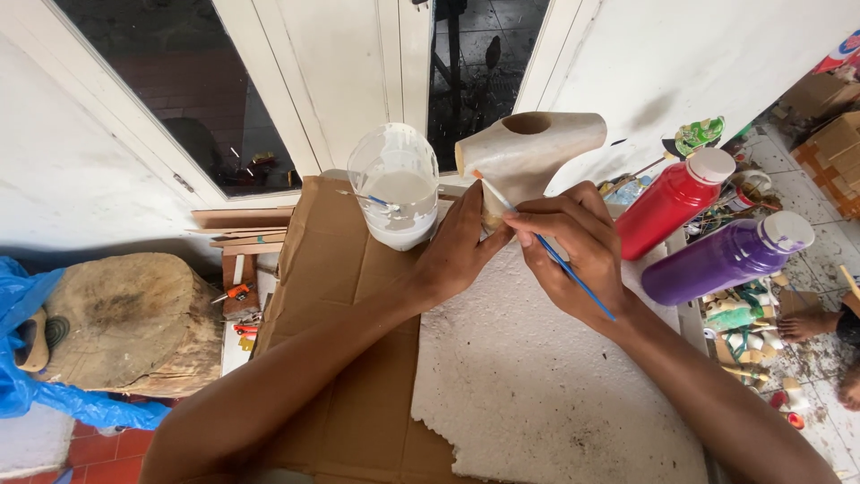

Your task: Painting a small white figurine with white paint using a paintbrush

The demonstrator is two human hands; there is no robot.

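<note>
The carving (pixel 528 148) was pale cream with tan patches. The brush (pixel 546 246) had a blue handle, a white ferrule and an orange tip. The jar (pixel 398 193) was clear plastic, smeared white and holding white paint; a second brush (pixel 372 200) across it showed blue and white. One bottle (pixel 667 202) was red with a white cap; the other bottle (pixel 721 260) was purple with a white cap. The cardboard (pixel 345 305) was plain brown. The foam (pixel 537 376) was white with dark specks. The stump (pixel 134 323) was grey-brown. The sheet (pixel 54 394) was bright blue. The wall (pixel 681 63) was white with grey smudges.
</note>
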